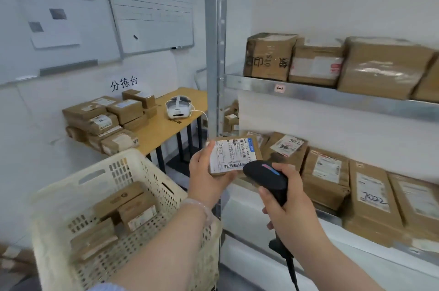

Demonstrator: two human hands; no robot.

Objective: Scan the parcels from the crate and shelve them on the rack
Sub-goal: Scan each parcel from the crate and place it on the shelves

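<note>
Scanning is the present step: fingers of the left hand (pixel 206 172) hold one parcel (pixel 228 155), fingers of the right hand (pixel 292 210) grip the scanner (pixel 263 176). Rack (pixel 332 98) carries many boxes (pixel 380 67); several wait in the crate (pixel 95 167).

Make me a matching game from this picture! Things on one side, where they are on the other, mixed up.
1 small brown cardboard parcel with white label
2 black handheld barcode scanner
3 white headset
4 cream plastic lattice crate

A on the wooden table
B in the right hand
C in the left hand
D holding loose brown boxes

Pairs: 1-C, 2-B, 3-A, 4-D
</note>
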